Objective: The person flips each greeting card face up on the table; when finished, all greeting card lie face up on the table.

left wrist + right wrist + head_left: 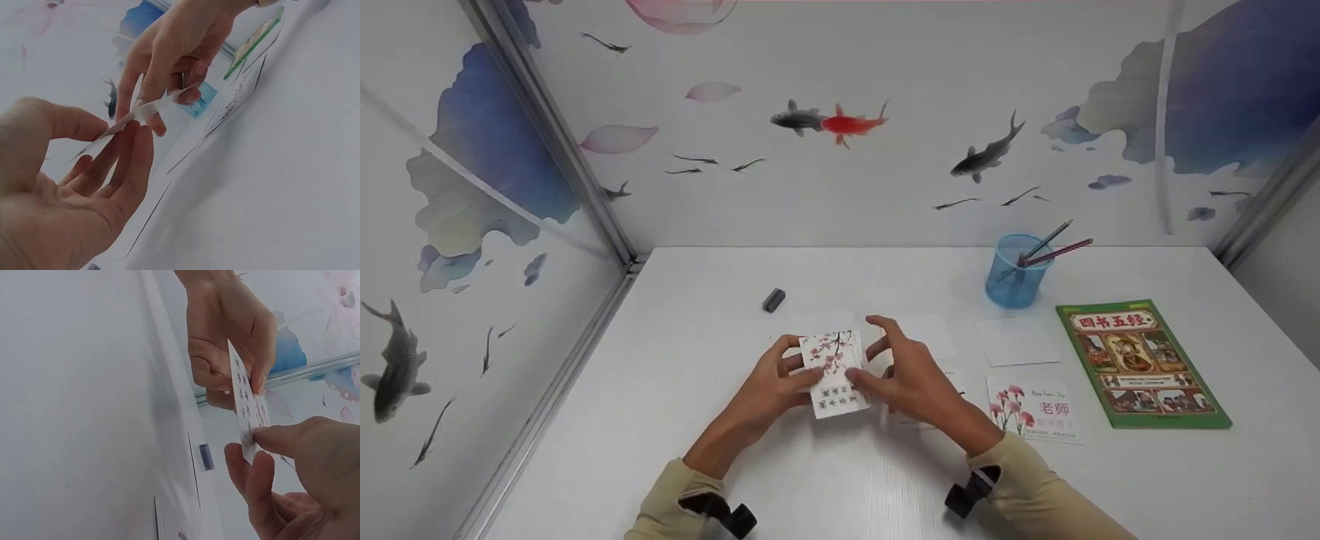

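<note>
A white card [831, 349] with pink blossom branches and dark characters is held between both hands above the table. My left hand [769, 386] grips its left side, thumb on the printed face and fingers beneath. On the right side, my right hand [919, 379] pinches the card with the thumb on top; its index finger stands raised off it. In the left wrist view the card [154, 107] is seen nearly edge-on. Whether more cards lie beneath it, I cannot tell. The right wrist view shows the characters on the card [243, 399] tilted upright.
A carnation card [1031, 409] and a plain white card [1018, 343] lie to the right. Another printed card [919, 420] is partly hidden under the right forearm. Beyond them are a green-edged book [1144, 364] and a blue pencil cup [1012, 277]. A dark eraser-like block [774, 300] lies behind the hands.
</note>
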Demonstrator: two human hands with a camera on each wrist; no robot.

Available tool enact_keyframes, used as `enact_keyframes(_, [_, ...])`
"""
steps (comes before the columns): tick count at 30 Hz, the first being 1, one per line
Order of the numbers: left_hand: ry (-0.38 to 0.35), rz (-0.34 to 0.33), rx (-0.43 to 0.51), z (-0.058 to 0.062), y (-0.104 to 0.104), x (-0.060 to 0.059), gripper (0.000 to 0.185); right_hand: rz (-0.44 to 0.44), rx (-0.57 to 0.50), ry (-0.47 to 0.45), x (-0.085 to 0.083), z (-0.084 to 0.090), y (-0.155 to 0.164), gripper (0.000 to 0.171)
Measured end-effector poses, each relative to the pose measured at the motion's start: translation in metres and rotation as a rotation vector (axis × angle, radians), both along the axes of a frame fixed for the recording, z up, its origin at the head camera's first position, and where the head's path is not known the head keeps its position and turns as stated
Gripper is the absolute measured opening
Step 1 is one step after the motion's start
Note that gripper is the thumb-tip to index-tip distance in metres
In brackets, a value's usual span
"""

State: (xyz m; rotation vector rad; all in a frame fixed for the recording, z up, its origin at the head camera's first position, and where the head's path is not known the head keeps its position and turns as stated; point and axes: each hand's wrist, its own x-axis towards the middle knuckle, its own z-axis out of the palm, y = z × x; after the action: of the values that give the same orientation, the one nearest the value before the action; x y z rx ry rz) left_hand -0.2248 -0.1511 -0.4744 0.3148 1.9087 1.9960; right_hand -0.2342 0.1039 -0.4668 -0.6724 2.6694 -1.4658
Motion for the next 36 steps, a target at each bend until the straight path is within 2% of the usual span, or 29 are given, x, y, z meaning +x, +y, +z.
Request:
enact_keyframes(4, [0.042, -0.001, -0.054, -0.005, 0.002, 0.0, 0.035, 0.019, 0.041, 0.046, 0.004, 0.0, -0.002, 0.096])
enact_keyframes(7, [0.091, -0.03, -0.121, -0.009, 0.004, 0.0, 0.033, 0.122, 0.087, 0.124, 0.006, 0.0, -0.003, 0.098])
enact_keyframes(10, [0.124, -0.033, -0.165, -0.01, 0.005, 0.0, 0.034, 0.236, 0.111, 0.192, 0.007, -0.001, -0.006, 0.088])
enact_keyframes(12, [0.127, -0.006, -0.184, -0.01, 0.005, 0.0, 0.034, 0.265, 0.113, 0.221, 0.007, -0.002, -0.007, 0.077])
enact_keyframes(15, [0.129, 0.045, -0.223, -0.009, 0.002, 0.0, 0.034, 0.217, 0.12, 0.255, 0.008, -0.004, -0.009, 0.063])
enact_keyframes(19, [0.154, 0.056, -0.232, -0.009, -0.004, -0.003, 0.049, 0.113, 0.16, 0.25, 0.007, -0.007, -0.008, 0.059])
enact_keyframes(21, [0.176, 0.047, -0.224, -0.009, -0.008, -0.005, 0.053, 0.105, 0.171, 0.22, 0.007, -0.008, -0.007, 0.06])
enact_keyframes(24, [0.205, 0.044, -0.24, -0.01, -0.013, -0.007, 0.049, 0.136, 0.199, 0.176, 0.006, -0.01, -0.006, 0.067])
enact_keyframes(27, [0.251, 0.065, -0.337, -0.011, -0.017, -0.007, 0.041, 0.167, 0.248, 0.151, 0.006, -0.013, -0.005, 0.072])
enact_keyframes(29, [0.306, 0.071, -0.426, -0.011, -0.019, -0.007, 0.038, 0.178, 0.295, 0.168, 0.005, -0.015, -0.005, 0.069])
enact_keyframes(33, [0.42, 0.036, -0.578, -0.011, -0.024, -0.009, 0.033, 0.187, 0.379, 0.224, 0.006, -0.016, -0.006, 0.047])
enact_keyframes(36, [0.478, -0.006, -0.66, -0.01, -0.028, -0.009, 0.03, 0.211, 0.426, 0.244, 0.006, -0.017, -0.006, 0.031])
